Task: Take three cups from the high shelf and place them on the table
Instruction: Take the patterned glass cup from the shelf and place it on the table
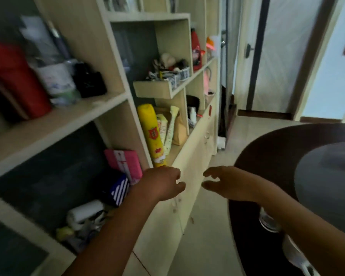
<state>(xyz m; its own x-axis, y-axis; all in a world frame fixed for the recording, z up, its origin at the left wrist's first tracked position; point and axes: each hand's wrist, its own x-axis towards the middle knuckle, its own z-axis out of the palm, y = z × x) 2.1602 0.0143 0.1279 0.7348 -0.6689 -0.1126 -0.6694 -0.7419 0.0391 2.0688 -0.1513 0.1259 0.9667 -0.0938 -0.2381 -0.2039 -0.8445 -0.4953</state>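
Observation:
My left hand (161,184) and my right hand (225,182) are stretched out side by side at waist height, both empty with fingers loosely apart. They hover in front of the pale shelf unit (116,96), between it and the round dark table (267,148). On the table's near edge stands a clear glass cup (268,223), partly hidden by my right forearm. A white cup (293,253) stands closer to me. Blue-and-white patterned cups (174,77) sit on a middle shelf further along. The whole view is blurred.
The shelves hold a red jug (18,80), a white bottle (56,76), a yellow spray can (153,136), a pink box (126,162) and cartons. A grey round plate (327,176) covers the table's middle. A tiled aisle runs to a door (271,56).

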